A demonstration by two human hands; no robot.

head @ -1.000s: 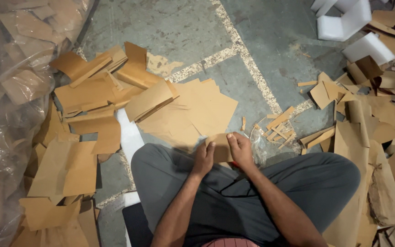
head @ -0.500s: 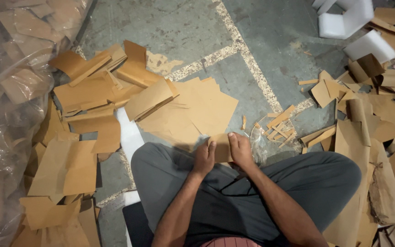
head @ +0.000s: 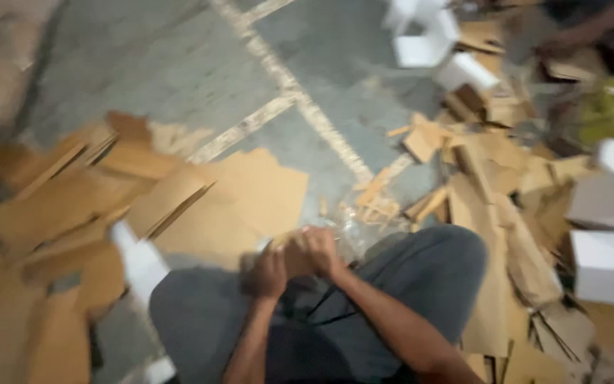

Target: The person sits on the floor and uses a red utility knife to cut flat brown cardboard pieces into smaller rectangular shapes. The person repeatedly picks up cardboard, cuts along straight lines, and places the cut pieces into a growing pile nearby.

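A small piece of cardboard (head: 294,250) is held between both hands just above the lap, at the centre of the view toward 6 o'clock. The left hand (head: 268,274) is closed on its near left edge and the right hand (head: 320,250) is closed on its right edge; the picture is blurred, so the exact finger grip cannot be told. Grey trousers (head: 421,284) fill the lower middle, with the knees spread toward 5 and 7 o'clock.

A broad flat cardboard sheet (head: 250,206) lies on the concrete floor (head: 179,78) directly beyond the hands, at 12 o'clock from them, touching the knees' front edge. At 9 to 10 o'clock a heap of folded cardboard flaps (head: 58,206) is piled, and a white strip (head: 140,259) is seen between that heap and the left knee. A faded painted line (head: 300,99) runs across the floor from 12 o'clock down toward the hands. Small cardboard scraps (head: 378,203) are scattered just past the right hand at 1 o'clock. At 2 to 4 o'clock more torn cardboard (head: 506,213) is stacked against the right leg, with white boxes (head: 609,235) at 3 o'clock and white foam blocks (head: 428,43) at 1 o'clock, well apart from the hands. Another person's arm (head: 584,32) is seen at the far upper right.
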